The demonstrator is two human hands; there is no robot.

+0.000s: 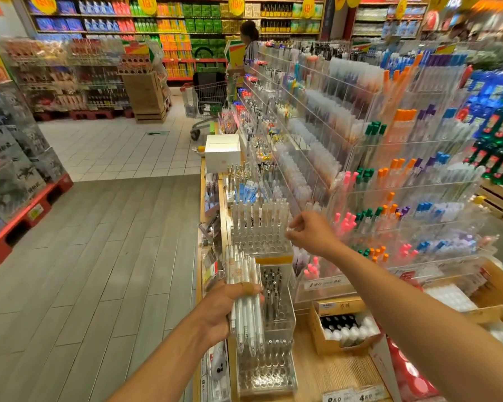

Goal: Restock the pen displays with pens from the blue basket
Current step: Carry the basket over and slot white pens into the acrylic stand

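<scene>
Left hand (219, 310) curled round bundle of white pens (246, 300); right hand (310, 233), fingers loosely curled, grasp unclear, beside clear pen display (260, 227) on counter (331, 372).

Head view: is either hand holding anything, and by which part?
The left hand grips a bundle of white pens around its middle. The right hand has curled fingers near the clear pen holder; whether it pinches anything cannot be told.

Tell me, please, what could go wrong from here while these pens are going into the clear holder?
1. The left hand grips a thick bundle of white pens; some could slip and fall to the floor.
2. The right hand is beside the clear pen holder near the counter's edge; a nudge might tip its upright pens.
</scene>
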